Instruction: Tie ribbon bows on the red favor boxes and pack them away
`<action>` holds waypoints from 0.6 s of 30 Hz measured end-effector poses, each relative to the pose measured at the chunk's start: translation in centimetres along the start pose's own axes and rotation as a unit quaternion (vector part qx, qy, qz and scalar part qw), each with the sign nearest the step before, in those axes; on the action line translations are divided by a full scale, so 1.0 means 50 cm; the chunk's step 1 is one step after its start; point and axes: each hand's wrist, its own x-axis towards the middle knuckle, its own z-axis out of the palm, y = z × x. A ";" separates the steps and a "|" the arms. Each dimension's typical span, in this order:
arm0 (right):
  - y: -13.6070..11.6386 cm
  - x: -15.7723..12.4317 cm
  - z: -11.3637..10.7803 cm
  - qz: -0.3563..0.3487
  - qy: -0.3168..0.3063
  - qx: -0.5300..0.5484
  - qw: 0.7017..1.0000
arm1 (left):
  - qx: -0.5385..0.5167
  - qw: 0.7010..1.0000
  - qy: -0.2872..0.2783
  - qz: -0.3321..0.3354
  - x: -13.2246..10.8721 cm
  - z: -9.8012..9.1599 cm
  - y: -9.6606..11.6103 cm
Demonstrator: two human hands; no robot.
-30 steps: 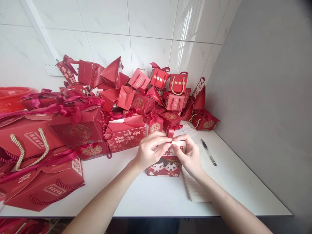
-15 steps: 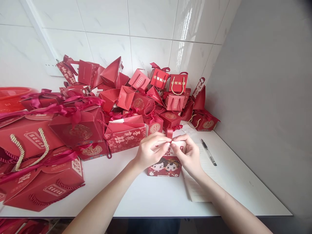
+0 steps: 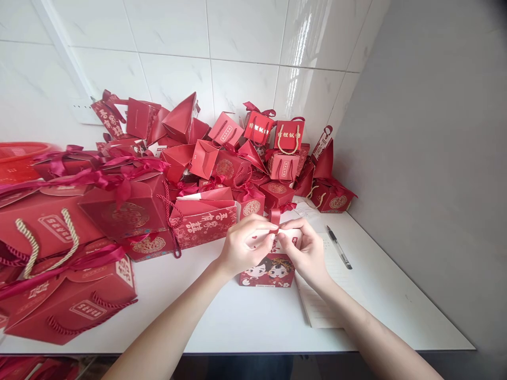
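Observation:
A small red gift box (image 3: 266, 274) with two cartoon figures on its front stands upright on the white table. Above its top, a red ribbon (image 3: 274, 216) makes an upright loop. My left hand (image 3: 247, 243) pinches the ribbon at the base of the loop, from the left. From the other side, my right hand (image 3: 304, 245) is closed with thumb and forefinger at the same spot, the fingertips of both hands almost touching. The fingers hide part of the box's upper face and the ribbon's lower end.
Red gift boxes (image 3: 130, 211) with ribbons and rope handles are heaped along the left and back. A notebook (image 3: 325, 306) lies right of the small box, with a black pen (image 3: 339, 248) on it. An orange basket (image 3: 19, 161) stands far left; a grey wall (image 3: 428, 158) borders the right.
My left fingers have shifted slightly at the ribbon's base, showing a little more of the box's pale upper face between them. The box and my right hand stay nearly still.

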 end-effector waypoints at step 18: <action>0.000 -0.002 0.002 0.001 -0.002 0.012 1.000 | -0.034 0.999 -0.001 0.003 -0.002 0.001 -0.003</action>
